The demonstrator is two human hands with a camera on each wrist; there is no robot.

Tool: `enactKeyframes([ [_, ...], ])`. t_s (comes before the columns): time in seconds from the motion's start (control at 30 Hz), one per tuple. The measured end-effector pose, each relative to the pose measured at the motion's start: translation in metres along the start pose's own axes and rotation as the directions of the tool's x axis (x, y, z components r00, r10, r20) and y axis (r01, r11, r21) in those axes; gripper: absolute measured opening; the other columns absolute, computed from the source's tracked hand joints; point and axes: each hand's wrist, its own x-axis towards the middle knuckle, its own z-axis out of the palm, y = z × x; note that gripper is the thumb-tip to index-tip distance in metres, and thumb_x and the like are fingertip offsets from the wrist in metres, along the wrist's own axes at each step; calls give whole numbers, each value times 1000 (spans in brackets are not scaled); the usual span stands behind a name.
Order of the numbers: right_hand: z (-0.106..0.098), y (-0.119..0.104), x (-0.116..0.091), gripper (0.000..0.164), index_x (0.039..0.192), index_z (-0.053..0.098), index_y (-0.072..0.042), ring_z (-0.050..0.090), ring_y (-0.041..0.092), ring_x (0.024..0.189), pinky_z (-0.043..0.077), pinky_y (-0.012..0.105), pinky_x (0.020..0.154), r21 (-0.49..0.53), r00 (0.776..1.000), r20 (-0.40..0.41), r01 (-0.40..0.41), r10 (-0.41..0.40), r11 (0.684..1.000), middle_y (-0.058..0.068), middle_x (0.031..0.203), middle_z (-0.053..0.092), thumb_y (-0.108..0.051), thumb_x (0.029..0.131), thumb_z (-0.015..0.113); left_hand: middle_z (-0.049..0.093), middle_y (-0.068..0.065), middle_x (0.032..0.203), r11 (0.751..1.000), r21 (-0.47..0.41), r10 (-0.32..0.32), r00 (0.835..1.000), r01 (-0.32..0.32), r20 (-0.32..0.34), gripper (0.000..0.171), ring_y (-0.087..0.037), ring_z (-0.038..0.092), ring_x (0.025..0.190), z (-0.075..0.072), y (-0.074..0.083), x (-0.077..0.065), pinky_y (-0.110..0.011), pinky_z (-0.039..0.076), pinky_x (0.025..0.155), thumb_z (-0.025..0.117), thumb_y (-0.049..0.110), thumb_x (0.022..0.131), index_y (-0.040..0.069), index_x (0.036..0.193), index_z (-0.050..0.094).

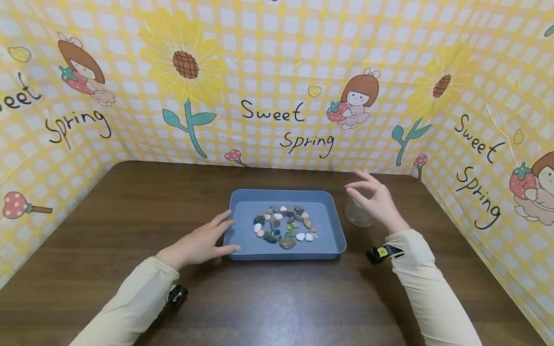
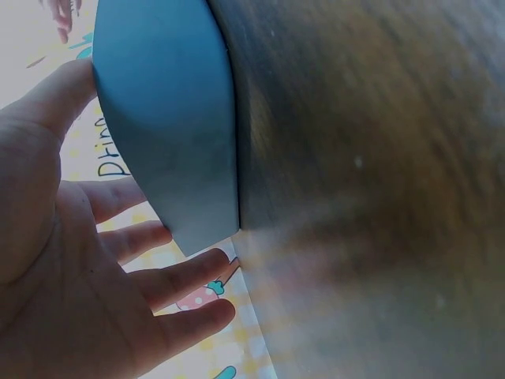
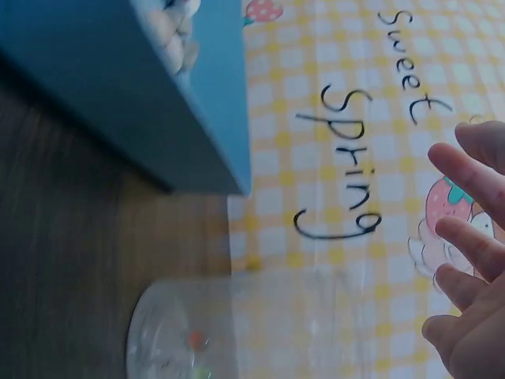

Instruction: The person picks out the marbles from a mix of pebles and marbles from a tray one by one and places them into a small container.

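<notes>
Pebbles [image 1: 287,243] form a ring in the blue tray [image 1: 281,256], longer side to side, leftward of the right hand [image 1: 382,201]; its thumb and forefinger nearly meet near the clear jar [image 1: 357,217], any hold indiscernible. The left hand [image 1: 200,244], nearer, lies loosely spread at the tray's left end.

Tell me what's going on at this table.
A person's left hand touches the left end of a blue tray, where stones lie grouped near the middle. The right hand hovers by a clear jar right of the tray; whether it pinches anything small is unclear.
</notes>
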Motion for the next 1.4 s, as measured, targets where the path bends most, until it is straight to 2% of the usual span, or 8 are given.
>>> enactKeyframes([
  [0.2, 5, -14, 8, 23, 103, 69, -1, 25, 34, 142, 22, 56, 113, 27, 998, 51, 23, -24, 999, 16, 142, 46, -18, 88, 65, 18, -19, 155, 1000, 2, 9, 1000, -9, -3, 74, -41, 34, 135, 0, 0, 0, -57, 36, 105, 56, 51, 88, 3, 142, 37],
  [0.27, 8, -19, 10, 23, 104, 69, -2, 25, 33, 143, 33, 51, 108, 32, 996, 79, 26, -28, 999, 15, 143, 46, -19, 88, 64, 18, -19, 155, 1000, 4, 9, 1000, -9, -3, 74, -41, 34, 135, 0, 0, 0, -57, 36, 104, 56, 51, 88, 4, 142, 37],
  [0.37, 13, -25, 14, 24, 106, 69, -4, 24, 31, 143, 35, 48, 108, 50, 991, 127, 28, -34, 998, 12, 144, 44, -19, 89, 63, 18, -19, 155, 1000, 5, 8, 1000, -8, -2, 75, -41, 34, 135, 0, 0, 0, -57, 36, 104, 55, 52, 88, 4, 142, 36],
  [0.47, 20, -30, 18, 23, 107, 68, -5, 24, 28, 144, 30, 48, 112, 79, 983, 178, 28, -42, 996, 10, 145, 44, -19, 89, 63, 18, -19, 155, 1000, 7, 5, 1000, -5, -2, 75, -41, 35, 135, 0, 0, 0, -57, 36, 104, 55, 52, 88, 4, 142, 36],
  [0.5, 23, -31, 19, 23, 107, 69, -6, 24, 26, 144, 21, 51, 116, 89, 981, 191, 28, -44, 996, 8, 145, 44, -19, 89, 63, 18, -19, 155, 1000, 7, 4, 1000, -4, -2, 75, -40, 35, 135, 0, 0, 0, -57, 36, 104, 55, 52, 88, 4, 142, 36],
  [0.6, 30, -35, 23, 22, 107, 69, -7, 25, 25, 144, 19, 52, 116, 130, 968, 244, 25, -56, 991, 7, 145, 44, -19, 89, 64, 18, -19, 155, 1000, 8, 4, 1000, -4, -4, 75, -40, 35, 135, 0, 0, 0, -57, 36, 104, 56, 53, 88, 4, 142, 37],
  [0.97, 54, -41, 30, 21, 107, 69, -14, 22, 26, 144, 21, 56, 114, 143, 883, 458, 36, -98, 989, 7, 146, 43, -21, 88, 65, 18, -20, 154, 1000, 0, 20, 1000, -20, -6, 74, -41, 35, 135, 0, 0, -1, -56, 36, 105, 56, 50, 88, 3, 142, 37],
  [1.4, 71, -36, 41, 25, 108, 69, -7, 18, 25, 146, 18, 54, 116, 176, 776, 609, 69, -164, 982, 4, 151, 36, -18, 85, 68, 18, -20, 154, 1000, -3, 24, 1000, -24, -6, 74, -40, 34, 135, 0, 0, 0, -56, 36, 105, 56, 50, 88, 3, 142, 37],
])
